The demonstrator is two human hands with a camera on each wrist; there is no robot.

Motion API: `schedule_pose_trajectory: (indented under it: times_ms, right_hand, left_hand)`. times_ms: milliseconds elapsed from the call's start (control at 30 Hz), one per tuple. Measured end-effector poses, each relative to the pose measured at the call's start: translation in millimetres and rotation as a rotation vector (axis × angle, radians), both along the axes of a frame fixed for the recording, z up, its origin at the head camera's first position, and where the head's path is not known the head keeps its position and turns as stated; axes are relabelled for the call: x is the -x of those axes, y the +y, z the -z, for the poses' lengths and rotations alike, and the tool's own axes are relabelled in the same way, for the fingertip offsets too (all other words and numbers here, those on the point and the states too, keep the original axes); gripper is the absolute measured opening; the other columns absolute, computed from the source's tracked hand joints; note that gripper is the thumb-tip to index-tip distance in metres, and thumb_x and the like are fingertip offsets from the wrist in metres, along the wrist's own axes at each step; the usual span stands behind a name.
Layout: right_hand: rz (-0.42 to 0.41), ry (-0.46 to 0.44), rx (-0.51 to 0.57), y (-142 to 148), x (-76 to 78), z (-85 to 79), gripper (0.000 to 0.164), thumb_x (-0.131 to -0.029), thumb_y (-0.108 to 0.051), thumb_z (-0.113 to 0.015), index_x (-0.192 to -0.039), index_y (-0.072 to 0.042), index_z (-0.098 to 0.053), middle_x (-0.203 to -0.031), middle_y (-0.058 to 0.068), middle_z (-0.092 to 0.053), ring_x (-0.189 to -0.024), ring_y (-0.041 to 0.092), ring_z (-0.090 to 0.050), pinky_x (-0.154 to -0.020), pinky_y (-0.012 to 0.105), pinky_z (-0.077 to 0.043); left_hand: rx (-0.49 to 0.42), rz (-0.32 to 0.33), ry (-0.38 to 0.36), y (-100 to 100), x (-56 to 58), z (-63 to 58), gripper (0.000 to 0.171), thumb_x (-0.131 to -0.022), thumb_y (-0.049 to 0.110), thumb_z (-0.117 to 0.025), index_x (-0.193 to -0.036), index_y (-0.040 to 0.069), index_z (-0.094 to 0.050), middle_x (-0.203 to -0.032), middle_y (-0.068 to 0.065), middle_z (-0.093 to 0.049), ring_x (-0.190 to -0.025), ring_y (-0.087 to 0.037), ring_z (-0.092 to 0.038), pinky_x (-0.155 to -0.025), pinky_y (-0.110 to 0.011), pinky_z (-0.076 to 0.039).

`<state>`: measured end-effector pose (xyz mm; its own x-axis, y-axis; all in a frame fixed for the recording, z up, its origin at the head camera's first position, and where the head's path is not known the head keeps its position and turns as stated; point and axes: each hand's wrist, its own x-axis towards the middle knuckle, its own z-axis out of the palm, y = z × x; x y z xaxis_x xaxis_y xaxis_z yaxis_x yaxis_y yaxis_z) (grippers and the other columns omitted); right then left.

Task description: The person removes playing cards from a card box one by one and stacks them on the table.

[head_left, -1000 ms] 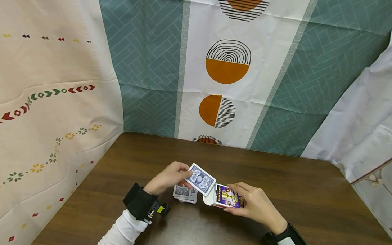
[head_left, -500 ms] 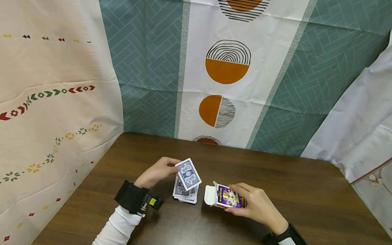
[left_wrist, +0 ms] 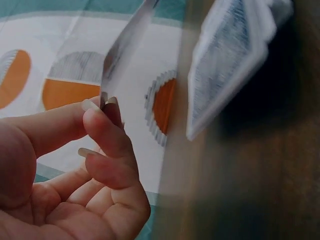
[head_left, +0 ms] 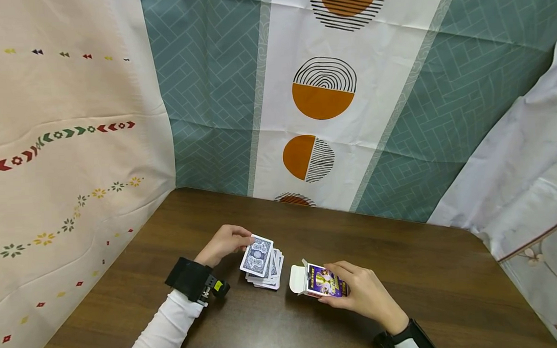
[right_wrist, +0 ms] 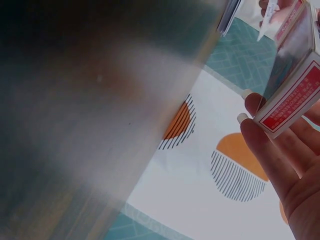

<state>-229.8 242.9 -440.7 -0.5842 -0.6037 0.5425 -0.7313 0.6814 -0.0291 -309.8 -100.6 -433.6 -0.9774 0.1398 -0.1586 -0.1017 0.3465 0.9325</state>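
Note:
My left hand (head_left: pixel 222 246) pinches a blue-backed playing card (head_left: pixel 257 255) by its upper left edge, between thumb and fingertips. The left wrist view shows that card (left_wrist: pixel 124 45) nearly edge-on. In the head view it overlaps a loose, uneven stack of playing cards (head_left: pixel 278 268), backs up, on the table. To the right of the stack, my right hand (head_left: pixel 363 290) grips a purple card box (head_left: pixel 327 281) by its sides. Its open end faces left toward the stack, with the white flap (head_left: pixel 297 279) folded out. A red-and-white side of the box (right_wrist: pixel 294 97) shows in the right wrist view.
The brown wooden table (head_left: pixel 206 212) stretches out behind and to both sides of the hands. A patterned teal and white cloth (head_left: pixel 213 94) hangs at its back edge. Pale cloths hang at the left (head_left: pixel 76 176) and right (head_left: pixel 527 175).
My left hand has drawn the card leftward away from the box's open end and lowered it over the stack, turning it more upright in view. The right hand and box stay almost still.

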Motion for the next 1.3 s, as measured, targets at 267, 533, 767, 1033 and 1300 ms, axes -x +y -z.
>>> schedule_pose_trajectory:
  times_ms: [267,533,767,1033,1300]
  right_hand:
    - [0.021,-0.024,-0.009,-0.7,-1.8,-0.9,0.064,-0.073,-0.066,-0.071,-0.112,-0.015,-0.069,-0.101,-0.006,-0.068,-0.073,-0.002,-0.054,-0.059,0.012,-0.044]
    - [0.023,-0.04,-0.018,-2.1,-2.0,-1.8,0.064,-0.073,-0.066,-0.071,-0.112,-0.015,-0.069,-0.101,-0.006,-0.068,-0.073,-0.002,-0.054,-0.06,0.014,-0.046]
    - [0.026,-0.037,-0.015,-2.2,-2.6,-1.1,0.064,-0.073,-0.065,-0.072,-0.112,-0.015,-0.069,-0.101,-0.006,-0.068,-0.073,-0.002,-0.055,-0.06,0.014,-0.046]
    - [0.022,-0.032,-0.016,-2.5,-2.9,-0.4,0.064,-0.073,-0.066,-0.071,-0.112,-0.015,-0.069,-0.101,-0.005,-0.068,-0.073,-0.002,-0.055,-0.06,0.013,-0.045]
    - [0.02,-0.033,-0.019,-3.4,-3.1,-1.2,0.064,-0.073,-0.065,-0.072,-0.112,-0.015,-0.069,-0.102,-0.005,-0.068,-0.073,-0.002,-0.056,-0.06,0.014,-0.046]
  left_hand:
    - [0.054,-0.063,0.001,3.7,2.2,15.1,0.016,-0.087,0.012,-0.07,-0.094,-0.002,-0.07,-0.07,-0.002,-0.063,-0.06,-0.012,-0.058,-0.058,-0.023,-0.041]
    - [0.137,-0.084,0.073,9.8,0.6,23.6,0.011,-0.084,0.01,-0.073,-0.086,0.0,-0.071,-0.066,-0.003,-0.066,-0.056,-0.011,-0.06,-0.055,-0.023,-0.043]
    - [0.248,-0.087,0.113,17.8,-4.5,21.0,0.01,-0.082,0.01,-0.075,-0.08,0.002,-0.07,-0.065,-0.004,-0.067,-0.056,-0.013,-0.061,-0.052,-0.024,-0.04]
    - [0.271,-0.093,0.103,18.5,-7.5,17.4,0.01,-0.082,0.009,-0.075,-0.083,0.002,-0.068,-0.068,-0.006,-0.066,-0.056,-0.015,-0.06,-0.052,-0.024,-0.042]
    - [0.298,-0.085,0.116,18.0,-7.1,18.0,0.01,-0.083,0.01,-0.074,-0.083,0.002,-0.068,-0.071,-0.007,-0.066,-0.057,-0.015,-0.061,-0.051,-0.024,-0.041]
